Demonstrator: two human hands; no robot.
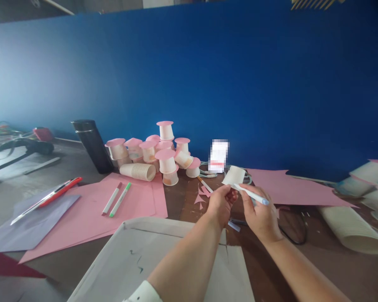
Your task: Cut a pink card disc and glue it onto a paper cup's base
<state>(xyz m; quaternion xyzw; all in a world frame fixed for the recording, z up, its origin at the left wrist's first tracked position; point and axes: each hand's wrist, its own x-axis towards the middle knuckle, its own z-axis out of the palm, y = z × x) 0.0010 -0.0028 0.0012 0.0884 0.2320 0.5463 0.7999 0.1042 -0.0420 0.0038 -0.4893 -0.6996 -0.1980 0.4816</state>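
Observation:
My left hand (222,204) grips a white paper cup (234,175) near its lower edge, tilted above the dark table. In my right hand (261,216) is a white marker (254,196) with a bluish end, its tip side against the cup. Whether the tip has left a mark on the cup cannot be made out. Just left of the cup lie small pink paper scraps (200,198) and an orange-and-white marker (205,184). Below my hands rests a pen cap (234,226).
Paper cups with pink discs (165,161) stand stacked behind, by a black bottle (93,147). Pink sheets (82,218), two markers (120,199) and a red utility knife (59,192) lie left. Nested cups (354,228) lie right. A blue partition (189,75) closes the back.

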